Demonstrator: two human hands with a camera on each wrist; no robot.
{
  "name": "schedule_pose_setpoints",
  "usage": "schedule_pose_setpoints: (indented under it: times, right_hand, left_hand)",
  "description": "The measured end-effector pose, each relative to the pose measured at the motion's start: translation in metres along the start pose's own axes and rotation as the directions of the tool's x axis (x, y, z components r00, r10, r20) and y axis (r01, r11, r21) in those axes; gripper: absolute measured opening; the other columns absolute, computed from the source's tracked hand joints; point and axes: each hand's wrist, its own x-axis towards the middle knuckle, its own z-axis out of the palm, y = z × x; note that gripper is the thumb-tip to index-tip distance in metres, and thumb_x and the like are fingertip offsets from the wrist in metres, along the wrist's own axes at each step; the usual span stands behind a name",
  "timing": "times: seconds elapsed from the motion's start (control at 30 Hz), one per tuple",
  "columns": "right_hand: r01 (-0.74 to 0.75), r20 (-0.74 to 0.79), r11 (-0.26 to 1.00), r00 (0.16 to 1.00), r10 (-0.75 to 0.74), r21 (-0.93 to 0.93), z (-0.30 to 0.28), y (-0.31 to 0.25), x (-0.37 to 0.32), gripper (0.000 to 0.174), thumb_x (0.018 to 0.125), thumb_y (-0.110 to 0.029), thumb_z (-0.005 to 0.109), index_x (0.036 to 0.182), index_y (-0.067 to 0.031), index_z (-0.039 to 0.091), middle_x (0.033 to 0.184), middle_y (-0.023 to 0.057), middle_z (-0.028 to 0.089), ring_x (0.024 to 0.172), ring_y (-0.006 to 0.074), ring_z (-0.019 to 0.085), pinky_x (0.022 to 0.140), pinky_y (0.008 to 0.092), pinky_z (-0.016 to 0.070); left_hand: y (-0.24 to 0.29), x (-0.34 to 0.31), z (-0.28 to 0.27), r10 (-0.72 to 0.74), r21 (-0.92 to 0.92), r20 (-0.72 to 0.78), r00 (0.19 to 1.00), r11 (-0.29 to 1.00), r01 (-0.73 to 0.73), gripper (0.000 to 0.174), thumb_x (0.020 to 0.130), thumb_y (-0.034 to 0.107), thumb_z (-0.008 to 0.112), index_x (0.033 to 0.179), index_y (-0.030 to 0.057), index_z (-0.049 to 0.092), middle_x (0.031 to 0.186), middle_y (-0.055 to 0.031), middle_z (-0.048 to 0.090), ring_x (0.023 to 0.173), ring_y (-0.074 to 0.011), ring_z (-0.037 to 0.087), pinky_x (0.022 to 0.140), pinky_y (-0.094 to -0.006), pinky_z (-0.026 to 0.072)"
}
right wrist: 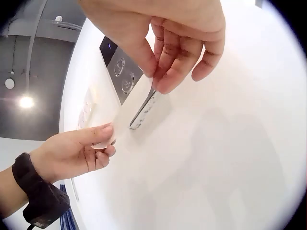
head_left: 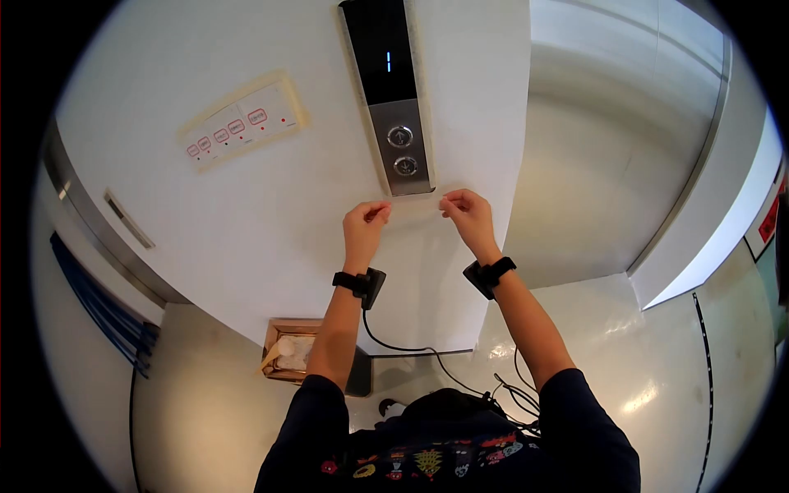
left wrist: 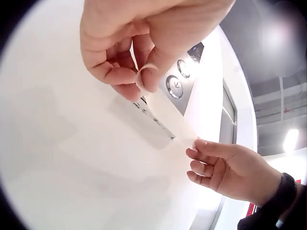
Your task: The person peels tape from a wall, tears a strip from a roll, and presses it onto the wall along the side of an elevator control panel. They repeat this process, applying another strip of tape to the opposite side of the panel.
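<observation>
A strip of pale tape (left wrist: 165, 112) is stretched between the two hands, just below the lower end of the elevator call panel (head_left: 400, 148). My left hand (head_left: 366, 230) pinches one end between thumb and fingers, and that end curls over the thumb in the left wrist view. The other end is pinched by my right hand (head_left: 472, 220) at the panel's other lower corner. In the right wrist view the strip (right wrist: 125, 112) runs from the left hand (right wrist: 76, 151) to the right fingers (right wrist: 156, 79). Whether its middle touches the wall cannot be told.
A taped label sheet (head_left: 242, 123) is on the wall left of the panel. A metal elevator door (head_left: 600, 164) stands to the right. Below are an open box (head_left: 271, 349) on the floor and a black cable (head_left: 411, 349) hanging from the left wrist. Blue tubes (head_left: 99, 304) lie far left.
</observation>
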Motion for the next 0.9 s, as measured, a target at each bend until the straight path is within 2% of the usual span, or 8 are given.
schedule_pose_setpoints:
  times: [0.03,0.13,0.23,0.33,0.53,0.63,0.83,0.9]
  right_hand:
    - [-0.02,0.003,1.0,1.0,0.02,-0.007,0.0,0.002,0.003,0.014,0.082,-0.012,0.063,0.083,0.0017,0.062,0.074,0.0052,0.064,0.068,0.0116,0.061,0.064,0.0248,0.0479]
    - [0.077,0.012,0.989,0.997,-0.076,-0.123,0.002,0.008,0.012,0.016,0.082,-0.014,0.064,0.082,0.0023,0.061,0.073,0.0061,0.064,0.069,0.0125,0.061,0.064,0.0252,0.0479]
    - [0.049,0.017,0.982,0.999,-0.047,-0.183,-0.001,0.005,0.016,0.017,0.082,-0.015,0.064,0.081,0.0025,0.061,0.073,0.0071,0.064,0.069,0.0133,0.061,0.064,0.0255,0.0477]
    - [0.08,0.016,0.977,0.997,-0.078,-0.199,0.0,0.005,0.018,0.017,0.082,-0.015,0.064,0.081,0.0015,0.06,0.072,0.0072,0.064,0.068,0.0131,0.06,0.063,0.0255,0.0474]
    - [0.083,-0.028,0.986,0.996,-0.087,-0.142,0.003,0.01,0.023,0.016,0.082,-0.015,0.064,0.081,0.001,0.06,0.071,0.0067,0.064,0.066,0.0127,0.06,0.062,0.0249,0.0467]
    - [0.04,-0.002,0.983,0.999,-0.041,-0.181,0.002,0.004,0.021,0.016,0.084,-0.015,0.063,0.083,0.0006,0.06,0.074,0.0044,0.062,0.07,0.0104,0.059,0.065,0.0224,0.0456]
    - [0.008,-0.011,0.99,1.0,-0.009,-0.144,0.003,0.008,0.022,0.016,0.084,-0.016,0.063,0.084,0.0004,0.06,0.074,0.0043,0.062,0.07,0.01,0.058,0.065,0.022,0.0454]
    - [0.016,-0.03,0.994,0.999,-0.019,-0.105,0.004,0.012,0.023,0.016,0.083,-0.016,0.063,0.082,0.0,0.061,0.072,0.004,0.063,0.067,0.01,0.058,0.062,0.0229,0.0451]
  left_hand:
    - [0.0,0.003,0.001,-0.001,-0.015,-0.002,1.0,1.0,0.001,0.013,0.083,0.01,0.064,0.091,-0.001,0.064,0.072,-0.0012,0.06,0.063,-0.0078,0.056,0.056,-0.0194,0.0421]
    - [0.001,0.007,0.004,0.024,-0.062,-0.057,0.998,0.998,-0.028,0.013,0.082,0.007,0.064,0.092,-0.0004,0.06,0.074,-0.0009,0.059,0.064,-0.008,0.055,0.059,-0.0193,0.0431]
    - [-0.006,0.011,0.005,0.078,-0.022,-0.082,0.994,0.997,-0.08,0.015,0.081,0.006,0.065,0.093,0.001,0.058,0.078,-0.0005,0.058,0.066,-0.0083,0.054,0.062,-0.0196,0.0438]
    - [-0.006,0.014,0.005,0.123,0.046,-0.114,0.986,0.992,-0.119,0.011,0.08,0.007,0.065,0.088,0.0011,0.06,0.075,-0.0024,0.06,0.069,-0.0098,0.055,0.063,-0.0223,0.0447]
    - [-0.006,0.016,0.009,0.085,0.036,-0.111,0.99,0.996,-0.082,0.012,0.079,0.009,0.066,0.086,0.001,0.06,0.077,-0.0031,0.061,0.071,-0.011,0.055,0.067,-0.0241,0.0444]
    - [-0.009,0.015,0.009,0.109,0.077,-0.12,0.987,0.992,-0.1,0.012,0.08,0.009,0.066,0.086,0.0011,0.06,0.077,-0.0031,0.061,0.071,-0.0117,0.055,0.07,-0.0251,0.0444]
    - [-0.011,0.016,0.006,0.138,0.031,-0.099,0.985,0.99,-0.136,0.012,0.08,0.009,0.066,0.082,0.0012,0.057,0.076,-0.0033,0.061,0.071,-0.0122,0.055,0.071,-0.0252,0.0443]
    - [-0.015,0.017,0.006,0.139,0.014,-0.112,0.984,0.99,-0.138,0.012,0.08,0.009,0.066,0.082,0.0012,0.057,0.076,-0.0033,0.06,0.071,-0.0122,0.055,0.071,-0.0252,0.0443]
